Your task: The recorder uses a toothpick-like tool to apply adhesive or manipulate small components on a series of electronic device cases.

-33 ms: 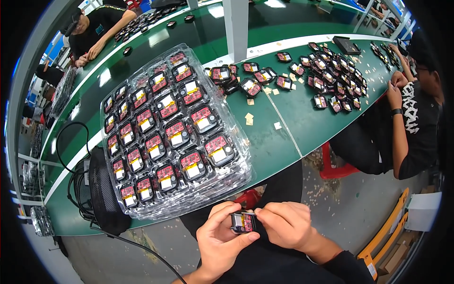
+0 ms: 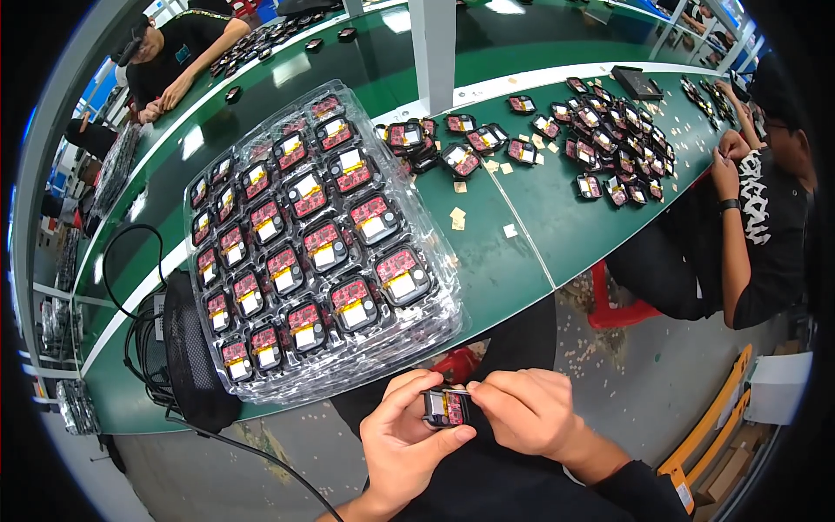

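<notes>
Below the table's near edge, my left hand [image 2: 404,435] holds a small black electronic device housing [image 2: 446,409] between thumb and fingers. The housing's open side faces up and shows a red circuit board, a silvery-white block and yellow tape. Close against its right side is my right hand [image 2: 526,413], fingers pinched together. A thin, metal-looking tool [image 2: 457,391] runs from those fingertips across the housing's upper edge; its exact kind is too small to make out. Beyond my hands, similar housings fill a stack of clear plastic trays [image 2: 448,317] on the green table [image 2: 513,283].
Loose housings [image 2: 609,139] lie heaped at the right, among scattered pale paper bits [image 2: 458,219]. A black mesh bag [image 2: 196,348] and cable sit left of the trays. A grey post [image 2: 432,61] rises behind. One co-worker [image 2: 739,200] sits at right, another [image 2: 178,52] far left.
</notes>
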`<action>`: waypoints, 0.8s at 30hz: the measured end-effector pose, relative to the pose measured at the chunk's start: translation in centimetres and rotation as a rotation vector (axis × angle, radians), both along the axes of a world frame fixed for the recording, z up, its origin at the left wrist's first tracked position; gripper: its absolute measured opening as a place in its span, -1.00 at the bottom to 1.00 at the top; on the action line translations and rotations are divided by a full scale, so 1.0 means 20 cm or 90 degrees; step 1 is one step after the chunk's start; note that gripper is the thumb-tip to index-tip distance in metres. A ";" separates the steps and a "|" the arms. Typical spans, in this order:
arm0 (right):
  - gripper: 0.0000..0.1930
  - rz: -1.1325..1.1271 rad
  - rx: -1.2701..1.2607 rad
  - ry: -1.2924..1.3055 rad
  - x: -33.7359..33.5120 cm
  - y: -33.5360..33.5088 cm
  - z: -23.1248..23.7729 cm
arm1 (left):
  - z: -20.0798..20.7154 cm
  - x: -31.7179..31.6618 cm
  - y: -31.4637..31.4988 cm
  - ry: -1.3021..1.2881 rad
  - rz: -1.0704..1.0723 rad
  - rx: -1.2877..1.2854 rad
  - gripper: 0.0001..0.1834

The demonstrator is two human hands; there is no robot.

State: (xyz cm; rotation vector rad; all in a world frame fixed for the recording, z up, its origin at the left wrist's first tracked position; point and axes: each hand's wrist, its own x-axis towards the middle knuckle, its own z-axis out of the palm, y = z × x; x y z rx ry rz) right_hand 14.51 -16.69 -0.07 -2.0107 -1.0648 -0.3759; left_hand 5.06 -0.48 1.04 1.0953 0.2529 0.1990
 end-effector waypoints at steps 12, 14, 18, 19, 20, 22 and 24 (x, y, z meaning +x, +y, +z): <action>-0.87 -0.037 0.147 0.212 0.20 0.01 0.07 | 0.17 0.00 0.18 -0.149 -0.083 0.080 -0.25; -0.88 -0.091 0.135 0.208 0.31 0.03 0.02 | 0.25 0.06 0.28 -0.126 -0.105 0.135 -0.29; -0.90 -0.138 0.112 0.335 0.50 0.09 -0.09 | 0.37 0.29 0.47 -0.032 0.056 0.311 -0.52; -0.90 -0.130 0.119 0.331 0.51 0.11 -0.11 | 0.40 0.35 0.54 -0.033 0.090 0.383 -0.56; -0.90 -0.142 0.122 0.324 0.52 0.13 -0.14 | 0.43 0.43 0.62 -0.034 0.121 0.453 -0.59; -0.91 -0.165 0.122 0.319 0.54 0.15 -0.17 | 0.43 0.65 0.78 -0.078 0.187 0.524 -0.69; -0.91 -0.206 0.109 0.281 0.53 0.16 -0.16 | 0.44 0.83 0.96 -0.081 0.228 0.636 -0.70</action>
